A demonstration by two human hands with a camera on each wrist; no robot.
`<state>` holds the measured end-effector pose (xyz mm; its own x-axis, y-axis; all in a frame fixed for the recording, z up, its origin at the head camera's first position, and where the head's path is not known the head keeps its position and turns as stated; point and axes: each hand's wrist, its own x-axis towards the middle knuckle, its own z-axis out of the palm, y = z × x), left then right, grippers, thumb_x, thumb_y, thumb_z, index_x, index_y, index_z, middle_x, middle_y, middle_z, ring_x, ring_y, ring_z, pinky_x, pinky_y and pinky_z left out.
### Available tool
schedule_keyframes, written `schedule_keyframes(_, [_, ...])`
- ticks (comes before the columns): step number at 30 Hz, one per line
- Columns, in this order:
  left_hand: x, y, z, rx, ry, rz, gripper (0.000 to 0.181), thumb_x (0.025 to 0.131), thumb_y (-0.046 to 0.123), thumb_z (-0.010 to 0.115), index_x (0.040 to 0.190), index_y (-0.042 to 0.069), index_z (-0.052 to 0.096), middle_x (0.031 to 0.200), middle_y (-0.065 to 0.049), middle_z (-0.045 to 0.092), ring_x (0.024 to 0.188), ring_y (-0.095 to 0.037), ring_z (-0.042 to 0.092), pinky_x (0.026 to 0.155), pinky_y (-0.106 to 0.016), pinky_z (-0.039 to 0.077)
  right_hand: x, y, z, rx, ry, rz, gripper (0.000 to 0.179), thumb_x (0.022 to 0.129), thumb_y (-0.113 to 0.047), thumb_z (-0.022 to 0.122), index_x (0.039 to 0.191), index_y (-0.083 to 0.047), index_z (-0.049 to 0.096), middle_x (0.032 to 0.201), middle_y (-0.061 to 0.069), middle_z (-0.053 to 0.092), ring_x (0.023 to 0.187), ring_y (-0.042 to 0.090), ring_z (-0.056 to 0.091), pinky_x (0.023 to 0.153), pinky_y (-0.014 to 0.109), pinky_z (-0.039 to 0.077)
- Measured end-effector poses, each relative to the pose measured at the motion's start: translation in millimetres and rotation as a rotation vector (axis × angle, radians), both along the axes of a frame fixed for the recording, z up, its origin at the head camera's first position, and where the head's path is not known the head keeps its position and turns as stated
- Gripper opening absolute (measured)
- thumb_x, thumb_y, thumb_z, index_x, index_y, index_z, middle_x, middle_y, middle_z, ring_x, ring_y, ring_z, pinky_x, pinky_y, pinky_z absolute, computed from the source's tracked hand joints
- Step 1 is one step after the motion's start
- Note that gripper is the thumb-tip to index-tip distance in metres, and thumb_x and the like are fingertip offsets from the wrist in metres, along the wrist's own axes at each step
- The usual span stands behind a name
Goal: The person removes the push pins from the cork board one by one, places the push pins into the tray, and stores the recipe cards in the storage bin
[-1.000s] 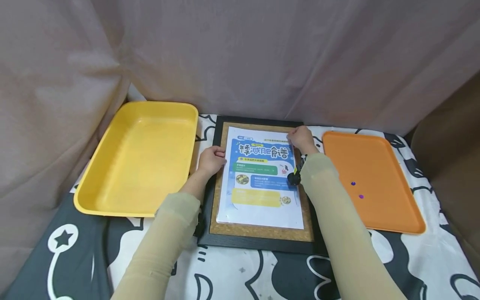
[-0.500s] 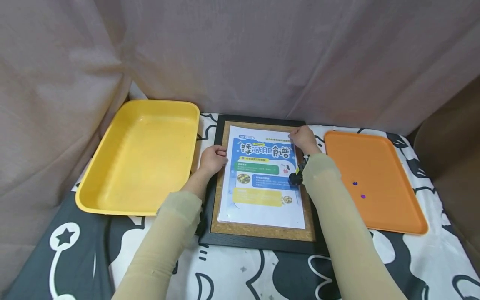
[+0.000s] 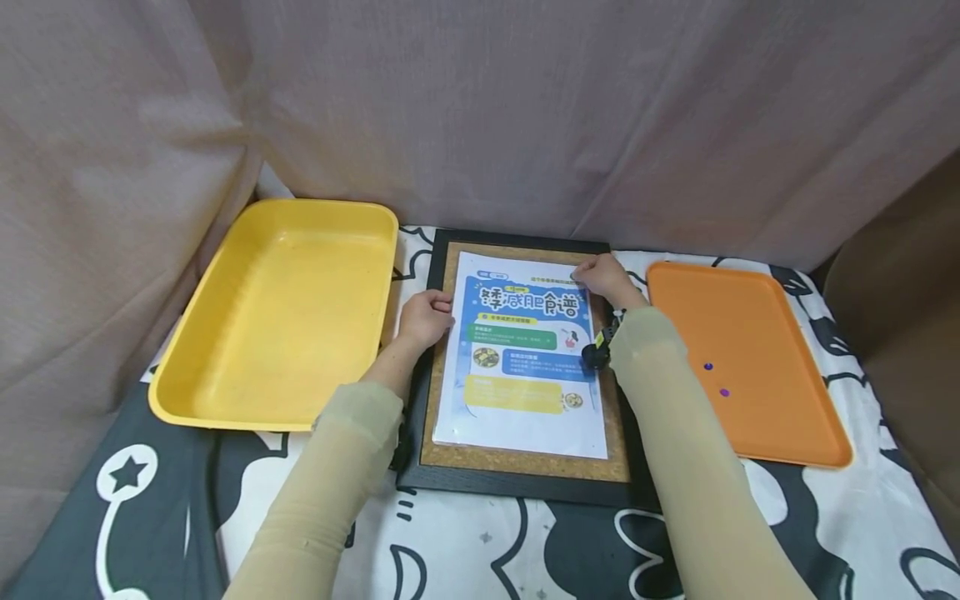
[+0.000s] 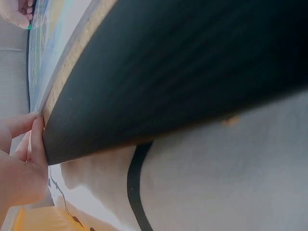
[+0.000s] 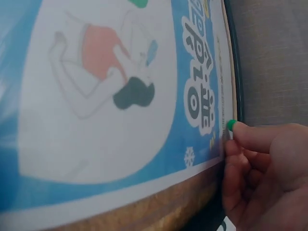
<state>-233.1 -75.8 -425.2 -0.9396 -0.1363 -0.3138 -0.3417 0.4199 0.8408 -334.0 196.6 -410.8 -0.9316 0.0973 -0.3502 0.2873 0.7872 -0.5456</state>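
A printed poster [image 3: 517, 429] with blue, green and yellow blocks lies on a cork board [image 3: 525, 462] with a black frame [image 3: 517, 487]. My left hand [image 3: 424, 319] is at the poster's left edge; in the left wrist view its thumb and a finger [image 4: 37, 139] pinch that edge against the cork. My right hand [image 3: 603, 277] is at the poster's top right corner. There it holds a small green thumbtack [image 5: 231, 125] at the tip of its thumb, with the other fingers curled below. The tack's point is hidden.
A deep yellow tray [image 3: 277, 312] stands left of the board. On the right lies a flat orange tray [image 3: 765, 375] with a blue tack [image 3: 708, 367] and a purple tack [image 3: 724, 392]. A patterned cloth [image 3: 465, 542] covers the table; a grey curtain [image 3: 480, 117] hangs behind.
My right hand has turned slightly at the corner, its wrist shifting a little to the right. The left hand and the poster stay in place.
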Motion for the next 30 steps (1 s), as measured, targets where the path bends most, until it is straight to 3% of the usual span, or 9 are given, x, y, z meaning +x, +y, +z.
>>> schedule_keyframes(4, [-1.3, -0.3, 0.2, 0.007, -0.005, -0.005, 0.035, 0.087, 0.002, 0.059, 0.121, 0.004, 0.056, 0.108, -0.012, 0.061, 0.095, -0.023, 0.06, 0.082, -0.03, 0.055, -0.8, -2, 0.5, -0.042, -0.042, 0.027, 0.027, 0.095, -0.018, 0.048, 0.112, 0.002, 0.054, 0.11, 0.015, 0.051, 0.102, 0.028, 0.046, 0.094, 0.042, 0.041])
schedule_keyframes(9, [-3.6, -0.4, -1.3, -0.002, -0.016, -0.009, 0.035, 0.087, 0.003, 0.058, 0.122, 0.005, 0.056, 0.109, -0.011, 0.06, 0.096, -0.022, 0.06, 0.083, -0.03, 0.054, 2.4, -6, -0.6, -0.08, -0.066, 0.088, 0.028, 0.096, -0.019, 0.048, 0.114, 0.001, 0.056, 0.112, 0.016, 0.053, 0.104, 0.028, 0.048, 0.101, 0.045, 0.038])
schedule_keyframes(20, [-12.6, -0.7, -6.8, -0.007, -0.021, -0.007, 0.036, 0.088, 0.003, 0.058, 0.123, 0.005, 0.056, 0.11, -0.011, 0.06, 0.097, -0.023, 0.059, 0.084, -0.03, 0.054, 15.3, -1, 3.2, -0.11, -0.061, 0.097, 0.029, 0.097, -0.022, 0.047, 0.112, 0.002, 0.056, 0.107, 0.013, 0.053, 0.1, 0.025, 0.047, 0.093, 0.038, 0.041])
schedule_keyframes(26, [-18.6, -2.4, -9.6, -0.009, -0.027, -0.002, 0.036, 0.088, 0.002, 0.058, 0.123, 0.005, 0.055, 0.11, -0.011, 0.06, 0.097, -0.023, 0.058, 0.084, -0.03, 0.054, 27.9, 11, 7.8, -0.172, -0.069, 0.128, 0.036, 0.098, -0.021, 0.045, 0.123, 0.004, 0.052, 0.12, 0.019, 0.053, 0.106, 0.028, 0.048, 0.101, 0.043, 0.042])
schedule_keyframes(30, [-22.1, -3.3, -11.3, -0.002, -0.027, 0.005, 0.036, 0.088, 0.002, 0.058, 0.124, 0.005, 0.055, 0.111, -0.011, 0.059, 0.098, -0.023, 0.058, 0.084, -0.03, 0.054, 36.2, 16, 11.9, -0.213, -0.071, 0.146, 0.036, 0.098, -0.019, 0.044, 0.123, 0.006, 0.051, 0.117, 0.02, 0.052, 0.104, 0.028, 0.048, 0.1, 0.042, 0.043])
